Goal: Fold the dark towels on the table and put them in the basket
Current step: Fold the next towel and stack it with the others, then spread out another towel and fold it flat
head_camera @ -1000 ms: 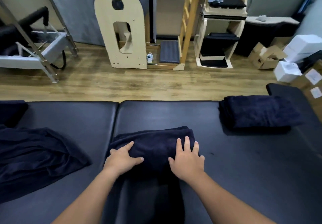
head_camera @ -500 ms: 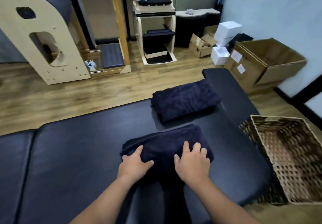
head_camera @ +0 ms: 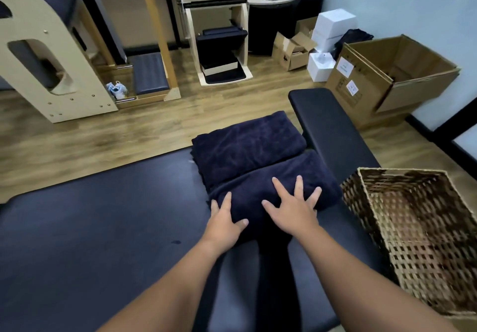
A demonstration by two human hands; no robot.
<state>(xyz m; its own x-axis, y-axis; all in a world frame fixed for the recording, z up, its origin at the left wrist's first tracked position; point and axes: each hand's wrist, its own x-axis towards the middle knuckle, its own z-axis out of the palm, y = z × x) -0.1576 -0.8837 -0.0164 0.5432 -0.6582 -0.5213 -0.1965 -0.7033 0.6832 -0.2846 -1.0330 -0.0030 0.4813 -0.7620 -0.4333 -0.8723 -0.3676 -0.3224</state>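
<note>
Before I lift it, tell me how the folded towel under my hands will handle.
The near towel looks soft and thick, so it will probably sag and may unfold unless supported underneath. Both flat hands, left hand and right hand, rest on it; it likely slides easily over the smooth padded table.

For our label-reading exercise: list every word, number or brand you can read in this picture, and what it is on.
No text here can be read.
Large cardboard box: two white labels, print too small and blurred.
Small open carton: a dark mark, illegible.
White boxes: no print visible.
</note>
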